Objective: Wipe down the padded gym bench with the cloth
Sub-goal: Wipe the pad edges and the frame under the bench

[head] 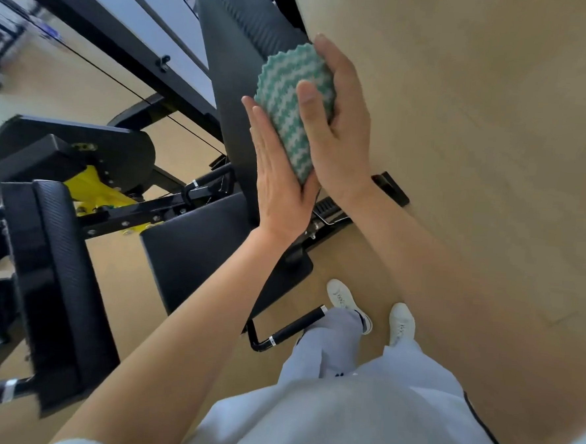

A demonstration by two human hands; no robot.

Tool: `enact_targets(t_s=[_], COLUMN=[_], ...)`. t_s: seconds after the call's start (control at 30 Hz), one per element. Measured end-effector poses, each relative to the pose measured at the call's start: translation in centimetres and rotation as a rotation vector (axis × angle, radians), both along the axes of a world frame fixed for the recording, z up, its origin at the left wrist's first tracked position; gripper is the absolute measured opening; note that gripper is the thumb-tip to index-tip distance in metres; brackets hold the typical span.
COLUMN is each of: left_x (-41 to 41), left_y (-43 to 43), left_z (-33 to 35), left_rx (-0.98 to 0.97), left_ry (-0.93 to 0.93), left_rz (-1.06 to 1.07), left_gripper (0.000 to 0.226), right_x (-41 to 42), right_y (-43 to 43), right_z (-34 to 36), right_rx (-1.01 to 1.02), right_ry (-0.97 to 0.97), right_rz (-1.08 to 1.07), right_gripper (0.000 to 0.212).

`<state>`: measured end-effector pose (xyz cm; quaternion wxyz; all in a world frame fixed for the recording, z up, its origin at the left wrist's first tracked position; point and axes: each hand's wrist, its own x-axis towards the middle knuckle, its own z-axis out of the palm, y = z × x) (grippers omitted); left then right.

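A green-and-white wavy-patterned cloth (293, 105) is folded into a pad between both hands, held in the air in front of the bench. My right hand (339, 121) wraps it from the right with the thumb across its front. My left hand (277, 183) lies flat against its lower left side, fingers straight. Behind the hands stands the black padded backrest (237, 46) of the gym bench, tilted upright. Its black seat pad (194, 246) lies below, partly hidden by my left forearm. The cloth does not visibly touch the padding.
A second black pad (58, 276) on a frame stands at the left. Black machine frame bars (100, 35), a thin cable and a yellow part (94, 189) lie behind it. A black handle bar (292, 328) juts out by my white shoes (345, 300). The floor is tan.
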<state>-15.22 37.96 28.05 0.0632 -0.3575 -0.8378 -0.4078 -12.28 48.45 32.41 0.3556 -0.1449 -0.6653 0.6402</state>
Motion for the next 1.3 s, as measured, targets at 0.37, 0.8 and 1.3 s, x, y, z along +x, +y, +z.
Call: enact_targets(t_s=[0.37,0.8,1.3], left_x=[0.5,-0.6,-1.2], left_y=[-5.5,-17.7,-19.8], left_z=[-6.5,-16.6,-15.1], left_rx=[-0.252,-0.805,-0.309], left_ry=[-0.004,-0.108,-0.354], left_rz=[0.015,-0.207,-0.040], left_gripper=[0.088,0.098,0.037], right_x=[1.6,2.9,2.0], right_y=[-6.7,-15.6,-21.4], right_z=[-10.3,-24.7,-21.1], right_rx=[0.029,-0.106,-0.373], right_ry=[-0.093,-0.446,-0.377], right_rz=[0.061,0.207,-0.249], right_gripper=[0.087,0.090,0.094])
